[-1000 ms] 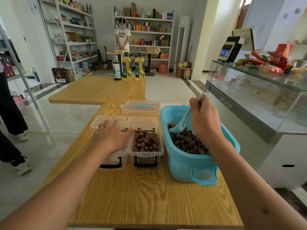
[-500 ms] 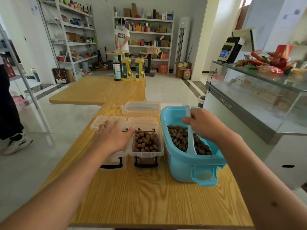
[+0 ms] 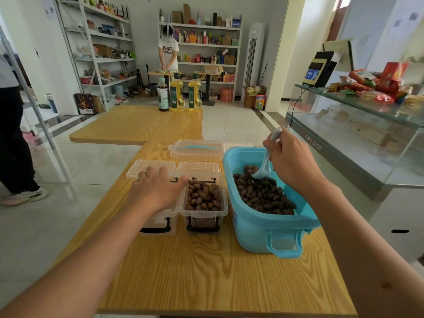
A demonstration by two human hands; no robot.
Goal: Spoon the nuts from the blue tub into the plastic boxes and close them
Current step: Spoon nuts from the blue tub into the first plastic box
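A blue tub (image 3: 257,235) with dark brown nuts (image 3: 261,196) stands on the right of the wooden table (image 3: 206,271). My right hand (image 3: 291,161) grips a pale blue spoon (image 3: 263,168) whose bowl rests among the nuts at the tub's far end. Left of the tub stands a clear plastic box (image 3: 204,212) filled with nuts, its lid hinged open behind it. My left hand (image 3: 156,191) lies flat over a second clear box (image 3: 158,223) beside it, hiding its contents.
The tub's clear lid (image 3: 197,149) with a blue handle lies behind the boxes. A second table with three bottles (image 3: 177,92) stands farther back. A glass counter (image 3: 358,125) runs along the right. A person stands at the far shelves, another at the left edge.
My right hand swung the spoon from the tub's near side back to its far end, handle raised. The left hand stayed on the box.
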